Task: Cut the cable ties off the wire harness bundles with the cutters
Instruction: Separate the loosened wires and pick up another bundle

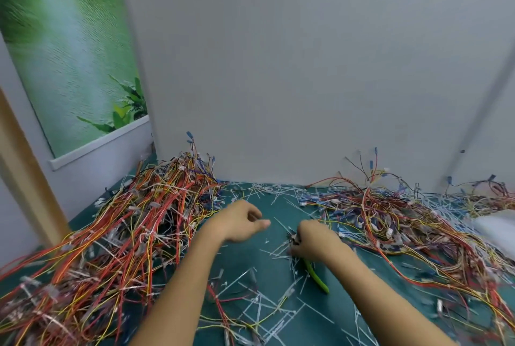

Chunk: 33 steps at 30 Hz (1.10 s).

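Grip of the right hand (312,239) is tight: its fingers are curled round the cutters (316,276). The green handles come out below the palm toward the person, and the dark head shows at the finger side, low over the worktop (250,267). The left hand (242,220) has a slack grip, with fingers loosely bent and the thumb pointing toward the right hand. Nothing can be seen in it. It hovers just beside the left pile, probably to fetch a next bundle.

The green worktop carries everything. The left pile (119,228) of red, orange and yellow wires is the biggest and leans against the wall (278,67). White ties seem to sit on many strands, so it is likely the stock not yet done. The right pile (404,223) is flatter and more spread. It is perhaps the finished side, though blur hides whether ties are on it. Between both piles lies an open lane, near both hands, which serves as the cutting place. Cut ties (267,306), thin and white, are strewn there and along the foot of the wall.
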Each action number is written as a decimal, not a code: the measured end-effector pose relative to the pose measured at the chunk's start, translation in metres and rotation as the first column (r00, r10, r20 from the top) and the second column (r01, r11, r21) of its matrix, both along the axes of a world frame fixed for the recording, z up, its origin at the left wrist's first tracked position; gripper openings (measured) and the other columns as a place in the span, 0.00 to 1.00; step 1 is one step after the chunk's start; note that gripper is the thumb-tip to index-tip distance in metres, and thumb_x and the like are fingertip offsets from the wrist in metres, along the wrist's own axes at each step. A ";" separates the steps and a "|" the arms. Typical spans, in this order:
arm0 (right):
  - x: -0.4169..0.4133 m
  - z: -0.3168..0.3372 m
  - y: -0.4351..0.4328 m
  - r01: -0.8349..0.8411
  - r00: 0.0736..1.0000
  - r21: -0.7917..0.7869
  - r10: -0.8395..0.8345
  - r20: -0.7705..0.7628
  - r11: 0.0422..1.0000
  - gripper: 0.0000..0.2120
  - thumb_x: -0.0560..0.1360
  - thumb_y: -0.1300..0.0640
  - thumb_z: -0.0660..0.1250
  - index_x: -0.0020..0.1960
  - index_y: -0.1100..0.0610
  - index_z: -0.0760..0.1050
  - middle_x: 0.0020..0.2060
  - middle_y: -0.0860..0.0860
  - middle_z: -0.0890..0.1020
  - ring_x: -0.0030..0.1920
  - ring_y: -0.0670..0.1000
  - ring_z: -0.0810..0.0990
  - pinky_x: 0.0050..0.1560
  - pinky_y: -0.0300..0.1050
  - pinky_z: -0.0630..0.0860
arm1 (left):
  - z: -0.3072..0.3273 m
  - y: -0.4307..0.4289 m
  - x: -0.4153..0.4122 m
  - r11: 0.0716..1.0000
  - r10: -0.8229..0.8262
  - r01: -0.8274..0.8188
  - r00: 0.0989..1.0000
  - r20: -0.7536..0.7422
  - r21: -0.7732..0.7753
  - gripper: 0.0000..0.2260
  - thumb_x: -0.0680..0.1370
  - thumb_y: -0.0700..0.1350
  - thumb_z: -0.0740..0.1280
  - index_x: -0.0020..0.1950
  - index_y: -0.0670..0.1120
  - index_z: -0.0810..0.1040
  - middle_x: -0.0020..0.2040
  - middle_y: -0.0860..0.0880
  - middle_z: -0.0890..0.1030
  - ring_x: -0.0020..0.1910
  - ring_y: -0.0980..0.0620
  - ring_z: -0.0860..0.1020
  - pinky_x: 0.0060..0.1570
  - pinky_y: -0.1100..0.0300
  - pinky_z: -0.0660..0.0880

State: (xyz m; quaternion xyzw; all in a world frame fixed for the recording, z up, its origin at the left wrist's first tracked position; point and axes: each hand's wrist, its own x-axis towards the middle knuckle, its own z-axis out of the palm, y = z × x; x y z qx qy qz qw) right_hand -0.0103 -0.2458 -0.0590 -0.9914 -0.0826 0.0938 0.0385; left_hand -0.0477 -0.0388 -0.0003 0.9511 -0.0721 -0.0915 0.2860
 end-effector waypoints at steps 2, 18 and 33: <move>0.002 -0.004 -0.003 0.040 0.999 0.057 -0.040 -0.007 0.998 0.14 0.78 0.47 0.71 0.47 0.57 0.72 0.46 0.57 0.80 0.48 0.58 0.81 0.45 0.47 0.75 | 0.015 0.021 -0.002 0.994 0.104 -0.101 0.990 0.095 -0.038 0.20 0.81 0.55 0.67 0.68 0.46 0.78 0.65 0.49 0.80 0.60 0.54 0.78 0.60 0.61 0.69; 0.005 -0.006 -0.028 0.325 0.946 0.193 -0.314 -0.084 0.926 0.07 0.78 0.53 0.64 0.51 0.56 0.70 0.50 0.55 0.79 0.53 0.59 0.79 0.48 0.49 0.77 | 0.026 0.107 0.001 0.745 0.631 -0.666 0.723 0.282 0.038 0.12 0.74 0.46 0.76 0.54 0.43 0.83 0.55 0.41 0.83 0.51 0.41 0.81 0.56 0.47 0.77; -0.038 0.073 0.060 -0.144 0.987 0.690 0.148 0.053 0.710 0.13 0.82 0.45 0.66 0.60 0.52 0.80 0.49 0.49 0.86 0.47 0.49 0.85 0.50 0.47 0.80 | 0.043 0.075 0.004 0.901 0.427 -0.339 0.799 0.423 -0.269 0.07 0.78 0.45 0.70 0.46 0.57 0.76 0.44 0.57 0.80 0.41 0.62 0.79 0.37 0.68 0.69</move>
